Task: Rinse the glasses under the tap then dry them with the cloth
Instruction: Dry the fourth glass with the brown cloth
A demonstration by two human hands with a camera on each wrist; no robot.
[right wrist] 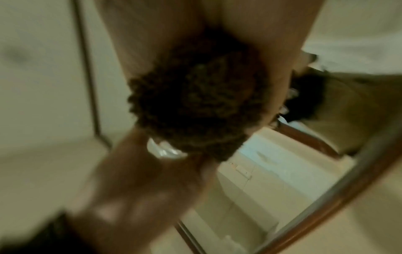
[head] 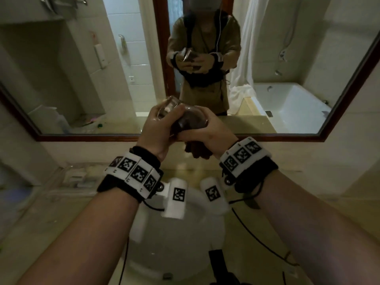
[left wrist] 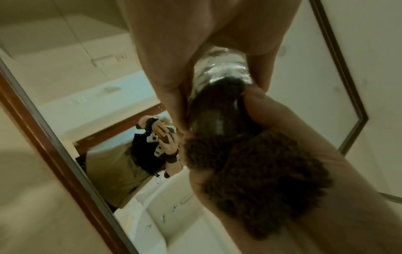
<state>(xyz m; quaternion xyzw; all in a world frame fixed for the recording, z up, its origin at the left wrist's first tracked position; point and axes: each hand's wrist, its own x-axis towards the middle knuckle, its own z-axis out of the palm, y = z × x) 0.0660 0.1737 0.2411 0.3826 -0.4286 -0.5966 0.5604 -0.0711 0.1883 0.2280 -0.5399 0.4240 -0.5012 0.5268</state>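
The left hand (head: 156,128) curls its fingers round a clear glass (head: 167,109), held tilted in front of the mirror (head: 82,79) above the basin (head: 197,233). The right hand (head: 207,132) clutches a dark brown cloth (left wrist: 250,180), part of it stuffed into the glass's mouth, the rest bunched in the palm. The glass's rim is hidden by cloth and fingers. The right wrist view is blurred, showing only the cloth and a sliver of glass.

Bare forearms wear black wrist straps (head: 131,177) carrying white blocks with black square markers (head: 242,155) and thin black cables (head: 253,235).
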